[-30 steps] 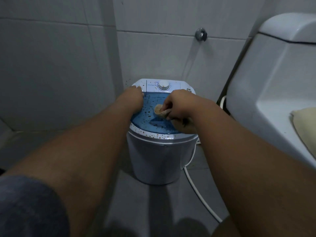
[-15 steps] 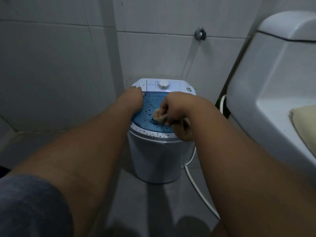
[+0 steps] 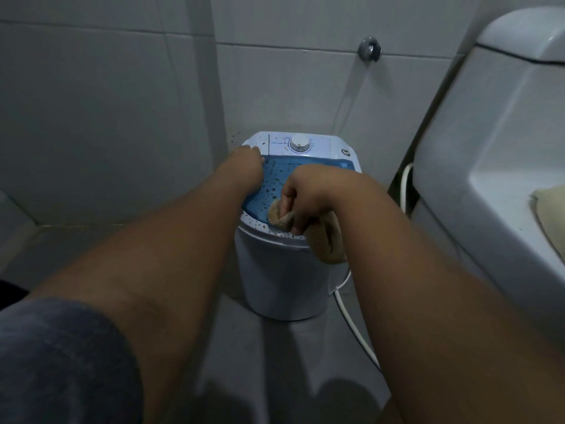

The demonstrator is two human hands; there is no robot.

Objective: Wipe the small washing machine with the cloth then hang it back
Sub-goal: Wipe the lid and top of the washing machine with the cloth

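1. Small washing machine: white round tub, blue lid w/ brown specks, stands upright on floor
2. Cloth: tan, bunched at lid's front edge, part hanging over rim

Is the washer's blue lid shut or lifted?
Shut. The blue lid lies flat in the washing machine's rim, with the right hand pressing the cloth on it.

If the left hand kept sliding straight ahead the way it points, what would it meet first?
Probably the white control panel at the washing machine's back: the left hand rests at the blue lid's far left corner, fingers aimed there. Beyond it stands the tiled wall; depth is unclear.
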